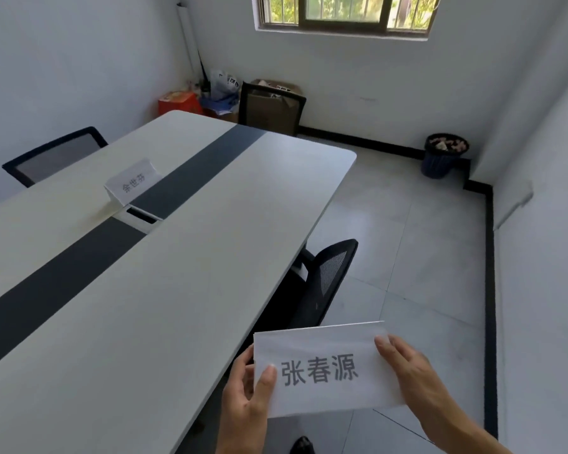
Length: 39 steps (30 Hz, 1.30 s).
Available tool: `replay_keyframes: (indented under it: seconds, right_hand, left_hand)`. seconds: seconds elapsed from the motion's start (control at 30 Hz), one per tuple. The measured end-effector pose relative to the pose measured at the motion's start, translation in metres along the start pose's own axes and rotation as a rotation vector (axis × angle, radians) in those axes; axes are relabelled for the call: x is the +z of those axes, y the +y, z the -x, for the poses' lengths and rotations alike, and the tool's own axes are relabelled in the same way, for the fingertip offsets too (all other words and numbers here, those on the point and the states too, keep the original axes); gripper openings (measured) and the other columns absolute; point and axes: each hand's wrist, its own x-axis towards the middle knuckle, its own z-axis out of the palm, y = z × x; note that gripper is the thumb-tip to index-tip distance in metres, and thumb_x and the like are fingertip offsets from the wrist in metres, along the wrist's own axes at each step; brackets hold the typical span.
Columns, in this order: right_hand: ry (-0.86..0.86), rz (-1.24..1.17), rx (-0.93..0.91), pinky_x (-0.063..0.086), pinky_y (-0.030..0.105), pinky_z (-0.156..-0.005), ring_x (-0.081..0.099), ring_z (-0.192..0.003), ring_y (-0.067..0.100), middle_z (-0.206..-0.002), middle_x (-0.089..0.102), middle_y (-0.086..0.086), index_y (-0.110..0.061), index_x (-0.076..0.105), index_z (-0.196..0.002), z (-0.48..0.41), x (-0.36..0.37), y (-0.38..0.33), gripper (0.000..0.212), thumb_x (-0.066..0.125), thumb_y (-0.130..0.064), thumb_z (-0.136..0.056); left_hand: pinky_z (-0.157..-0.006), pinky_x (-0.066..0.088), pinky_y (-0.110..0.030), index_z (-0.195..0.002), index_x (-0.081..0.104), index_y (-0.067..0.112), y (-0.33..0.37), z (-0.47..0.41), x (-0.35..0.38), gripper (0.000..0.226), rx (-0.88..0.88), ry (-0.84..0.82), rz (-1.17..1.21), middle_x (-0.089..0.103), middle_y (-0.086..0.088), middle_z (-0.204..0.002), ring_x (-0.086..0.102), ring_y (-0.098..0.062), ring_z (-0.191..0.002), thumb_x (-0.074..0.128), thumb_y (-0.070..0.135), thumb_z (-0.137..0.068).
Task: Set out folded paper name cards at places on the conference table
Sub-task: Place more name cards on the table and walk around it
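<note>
White folded paper name card [325, 368] is in both your hands, held in the air off the table's right edge, above the grey floor tiles, not on the table. Printed dark characters face you; fold is along the top. Your left hand [246, 398] pinches the card's left edge, thumb on the front face, fingers behind. Your right hand [413, 371] grips the right edge, thumb tip on the front near the upper corner; the other fingers are mostly hidden behind the paper.

Long white conference table with a dark grey centre stripe [210, 244] runs away to your left. Second white folded name card [132, 181] stands upright on it, far side, just beside the stripe. Black mesh office chair [328, 276] is tucked under the table's right edge, just beyond the held card. Dark waste bin [445, 155] sits by the far wall.
</note>
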Motion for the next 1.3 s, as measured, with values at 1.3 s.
replay_keyframes:
  seconds: [1.3]
  right_hand:
    - [-1.060,0.370,-0.170,0.057,0.054,-0.073,0.069,-0.088,0.035,-0.099,0.070,0.015,-0.016,0.061,-0.104,-0.419,0.065,-0.186,0.046,0.060,-0.053,-0.078]
  left_hand:
    - [-0.101,0.035,-0.022,-0.136,0.039,0.040,0.122,-0.247,0.063,0.084,-0.316,0.318,-0.513,0.044,0.021,-0.129,0.042,0.001,-0.121,0.081,0.042,-0.064]
